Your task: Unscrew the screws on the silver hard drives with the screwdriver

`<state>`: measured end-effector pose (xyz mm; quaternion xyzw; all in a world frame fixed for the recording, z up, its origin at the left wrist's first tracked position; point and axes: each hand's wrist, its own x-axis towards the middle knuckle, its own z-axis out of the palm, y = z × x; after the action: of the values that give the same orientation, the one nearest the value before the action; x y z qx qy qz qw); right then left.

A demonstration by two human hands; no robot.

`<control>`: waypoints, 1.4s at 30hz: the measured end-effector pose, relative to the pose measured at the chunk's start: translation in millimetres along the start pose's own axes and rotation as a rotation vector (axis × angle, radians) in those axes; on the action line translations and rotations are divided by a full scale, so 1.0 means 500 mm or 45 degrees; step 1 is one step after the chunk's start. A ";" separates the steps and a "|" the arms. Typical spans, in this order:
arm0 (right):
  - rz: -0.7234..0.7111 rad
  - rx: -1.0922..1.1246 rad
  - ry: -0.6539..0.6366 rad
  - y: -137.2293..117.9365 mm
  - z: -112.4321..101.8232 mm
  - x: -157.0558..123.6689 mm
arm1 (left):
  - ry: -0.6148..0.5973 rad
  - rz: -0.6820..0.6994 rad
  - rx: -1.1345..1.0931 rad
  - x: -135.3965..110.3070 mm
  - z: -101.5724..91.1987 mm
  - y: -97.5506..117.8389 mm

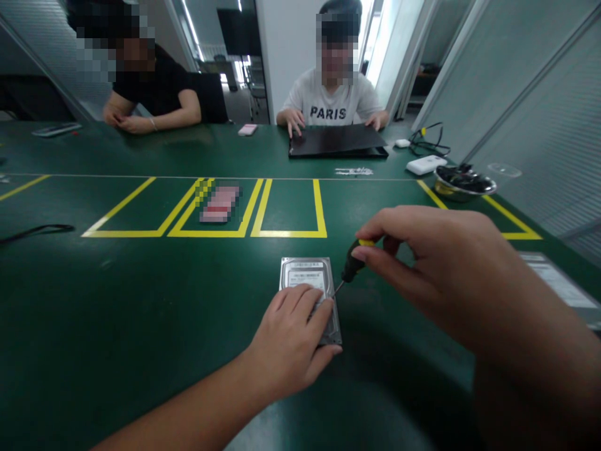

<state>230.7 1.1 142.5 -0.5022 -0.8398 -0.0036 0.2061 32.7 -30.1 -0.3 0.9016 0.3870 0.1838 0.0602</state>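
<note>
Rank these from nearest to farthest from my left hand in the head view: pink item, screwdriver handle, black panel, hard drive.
1. Hard drive: touching, beneath your left hand.
2. Screwdriver handle: ahead, right, in your right hand.
3. Pink item: ahead, left, between yellow lines.
4. Black panel: farthest ahead, before the person in white.

At the far side of the green table [141,300] are 2 people: a person in black [162,84] and, behind a dark panel [335,139], a person in white [323,94]. Yellow tape [288,234] marks several spaces, 1 containing a pink item [220,203]. A metal bowl [462,195] holds dark pieces [464,177] near a white case [426,165].
</note>
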 end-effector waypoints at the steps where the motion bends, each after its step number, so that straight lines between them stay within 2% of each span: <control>1: -0.003 -0.003 -0.007 0.000 0.000 0.000 | 0.002 0.001 0.001 0.000 0.000 0.000; 8: -0.013 0.073 -0.070 -0.009 -0.001 0.002 | -0.008 0.008 -0.031 -0.003 0.000 -0.014; 16: -0.017 0.103 -0.017 -0.009 -0.003 0.000 | -0.027 -0.027 -0.110 0.001 -0.004 -0.023; 24: -0.101 0.201 -0.118 0.002 -0.004 -0.002 | -0.035 -0.031 -0.129 -0.001 -0.005 -0.021; 28: -0.047 0.187 -0.183 -0.001 -0.009 -0.002 | -0.051 -0.046 -0.133 -0.001 -0.005 -0.019; 42: -0.072 0.180 -0.093 -0.005 -0.002 0.001 | -0.050 -0.043 -0.138 0.000 -0.006 -0.020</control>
<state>228.9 0.4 144.2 -0.4623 -0.8587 0.0685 0.2101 24.8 -23.1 0.1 0.8937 0.3905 0.1857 0.1197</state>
